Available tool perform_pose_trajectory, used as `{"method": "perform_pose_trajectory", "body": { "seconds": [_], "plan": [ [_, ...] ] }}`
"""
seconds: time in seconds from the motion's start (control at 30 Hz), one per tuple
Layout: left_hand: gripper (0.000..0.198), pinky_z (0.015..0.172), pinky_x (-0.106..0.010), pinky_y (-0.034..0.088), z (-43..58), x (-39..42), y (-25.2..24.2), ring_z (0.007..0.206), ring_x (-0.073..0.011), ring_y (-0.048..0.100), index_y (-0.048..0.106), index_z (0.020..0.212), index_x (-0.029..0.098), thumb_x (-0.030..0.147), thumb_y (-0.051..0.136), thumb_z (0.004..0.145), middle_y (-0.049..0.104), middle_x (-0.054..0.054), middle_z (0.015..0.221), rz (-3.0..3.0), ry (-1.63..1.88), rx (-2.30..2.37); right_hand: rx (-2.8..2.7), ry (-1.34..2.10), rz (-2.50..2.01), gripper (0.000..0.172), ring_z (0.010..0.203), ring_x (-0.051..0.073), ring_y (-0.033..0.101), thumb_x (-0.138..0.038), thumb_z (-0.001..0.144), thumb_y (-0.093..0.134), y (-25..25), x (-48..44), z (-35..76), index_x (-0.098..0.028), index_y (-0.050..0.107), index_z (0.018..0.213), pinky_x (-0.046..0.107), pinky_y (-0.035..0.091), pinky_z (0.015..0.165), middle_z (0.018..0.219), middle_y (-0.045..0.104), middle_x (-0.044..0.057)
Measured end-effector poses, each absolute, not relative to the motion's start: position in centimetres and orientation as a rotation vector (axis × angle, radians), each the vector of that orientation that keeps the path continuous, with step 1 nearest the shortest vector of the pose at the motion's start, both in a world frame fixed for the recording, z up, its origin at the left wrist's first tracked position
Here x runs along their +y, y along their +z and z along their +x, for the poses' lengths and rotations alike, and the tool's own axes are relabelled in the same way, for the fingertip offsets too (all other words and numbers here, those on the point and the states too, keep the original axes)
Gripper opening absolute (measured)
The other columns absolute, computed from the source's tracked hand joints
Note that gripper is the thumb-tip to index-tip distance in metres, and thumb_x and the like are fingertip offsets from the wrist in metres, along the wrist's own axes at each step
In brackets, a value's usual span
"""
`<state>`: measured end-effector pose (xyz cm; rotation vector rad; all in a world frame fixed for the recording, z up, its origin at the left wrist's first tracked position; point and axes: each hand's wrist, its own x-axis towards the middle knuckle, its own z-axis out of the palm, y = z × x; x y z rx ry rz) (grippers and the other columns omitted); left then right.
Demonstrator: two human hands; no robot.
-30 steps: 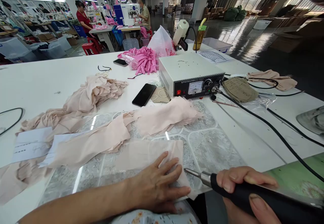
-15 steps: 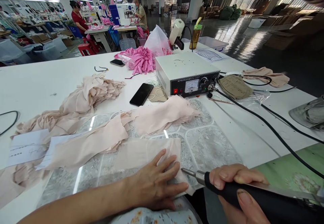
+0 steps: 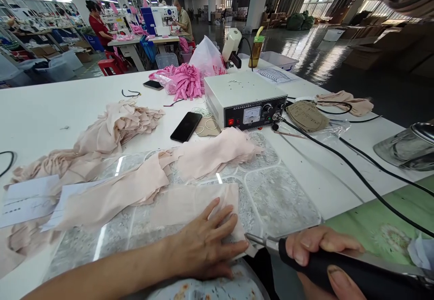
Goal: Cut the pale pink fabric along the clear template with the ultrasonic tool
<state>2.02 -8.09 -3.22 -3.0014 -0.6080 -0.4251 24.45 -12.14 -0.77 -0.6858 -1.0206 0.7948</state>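
Note:
My left hand (image 3: 210,241) lies flat with fingers spread, pressing a thin pale-pink fabric piece (image 3: 190,202) onto the grey marbled mat (image 3: 281,196). In my right hand (image 3: 325,250) is a black-handled ultrasonic cutting pen (image 3: 301,254) with a pointed metal tip. That tip is at the fabric's right edge, close to my left fingertips; whether it touches the cloth I cannot tell. Behind my left hand, stacks of pale-pink fabric pieces (image 3: 217,153) lie on the mat, with another stack (image 3: 118,196) to their left.
A white control box (image 3: 254,114) with a cable (image 3: 339,155) stands behind the mat. Around it are a black phone (image 3: 186,126), pink strips (image 3: 188,80), a drink bottle (image 3: 257,51) and a glass jar (image 3: 407,148). Other people sit at sewing machines far back.
The cutting pen's tip has moved slightly toward me along the fabric's right edge. My left hand stays pressed on the cloth. The camera view has shifted a little.

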Motion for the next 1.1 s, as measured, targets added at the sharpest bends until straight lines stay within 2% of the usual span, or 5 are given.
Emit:
{"method": "perform_pose_trajectory", "body": {
  "seconds": [0.47,0.63,0.8,0.93,1.1],
  "plan": [
    [0.048,0.109,-0.059,0.023,2.1,-8.1,-3.2,0.128,-0.0363,0.040,0.051,0.129,0.027,0.056,0.048,0.091,0.050,-0.014,0.127,-3.039,-0.390,-0.624,-0.989,0.836,-0.705,0.005,0.055,0.013,0.050,-0.027,0.086,0.057,-1.0,-12.4,24.0,-0.024,0.055,0.084,0.031,0.052,0.052,0.073,0.051,0.000],
    [0.050,0.108,-0.057,0.028,1.8,-8.0,-2.2,0.129,-0.0345,0.041,0.050,0.131,0.030,0.059,0.047,0.091,0.050,-0.013,0.130,-3.095,-0.352,-0.641,-1.003,0.845,-0.703,0.009,0.055,0.014,0.052,-0.032,0.085,0.059,-1.3,-12.4,24.6,-0.024,0.054,0.083,0.031,0.051,0.051,0.070,0.050,0.000],
    [0.047,0.109,-0.052,0.033,-0.6,-8.0,-1.1,0.134,-0.0331,0.037,0.045,0.136,0.023,0.044,0.049,0.095,0.044,-0.014,0.142,-3.088,-0.351,-0.708,-0.716,0.758,-0.696,0.013,0.057,0.012,0.048,-0.029,0.076,0.061,-1.9,-11.4,25.2,-0.023,0.054,0.085,0.029,0.050,0.054,0.073,0.044,-0.002],
    [0.044,0.107,-0.051,0.036,-3.2,-8.4,-1.8,0.132,-0.0313,0.042,0.042,0.137,0.018,0.028,0.051,0.095,0.050,-0.015,0.137,-2.994,-0.404,-0.918,-0.590,0.679,-0.760,0.011,0.060,0.012,0.048,-0.026,0.070,0.059,-1.8,-10.5,25.2,-0.021,0.054,0.078,0.030,0.049,0.058,0.074,0.044,-0.002],
    [0.032,0.102,-0.043,0.042,-4.7,-8.9,-2.7,0.119,-0.0264,0.053,0.049,0.126,0.015,0.029,0.047,0.098,0.060,-0.013,0.121,-2.905,-0.540,-1.001,-0.634,0.749,-0.885,0.014,0.074,0.020,0.059,-0.033,0.074,0.061,-5.4,-10.5,28.0,-0.024,0.059,0.085,0.040,0.055,0.064,0.084,0.056,0.003]
  ]
}}
